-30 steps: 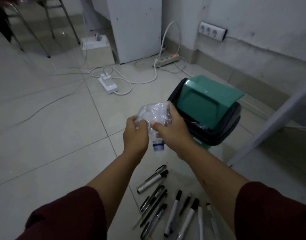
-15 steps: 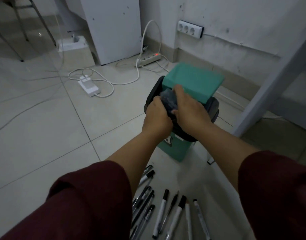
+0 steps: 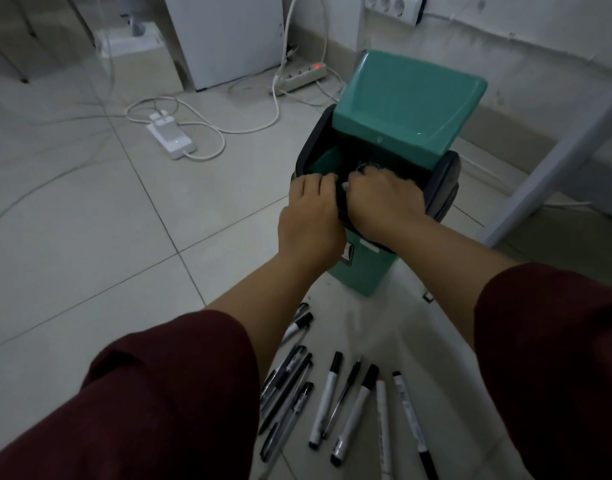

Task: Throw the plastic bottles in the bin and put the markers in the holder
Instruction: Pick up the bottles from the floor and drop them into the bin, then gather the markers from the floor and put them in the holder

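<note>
A teal bin [image 3: 365, 271] with a black rim stands on the tiled floor, its teal swing lid [image 3: 408, 102] tipped back and open. My right hand [image 3: 384, 199] reaches into the opening, fingers closed on a crumpled clear plastic bottle [image 3: 367, 165], of which only a sliver shows. My left hand [image 3: 309, 220] rests against the bin's near-left rim with its fingertips curled out of sight. Several black-and-white markers [image 3: 327, 400] and pens lie loose on the floor below the bin, between my forearms. No holder is in view.
A white power adapter [image 3: 171, 138] with looped cables lies on the floor to the left. A power strip [image 3: 303, 76] with a red light sits by the white cabinet [image 3: 225, 36]. A slanted white table leg [image 3: 554, 161] stands right of the bin.
Both hands carried the crumpled bottle from above the floor into the bin. The lid has swung open, and the bottle is now mostly hidden inside.
</note>
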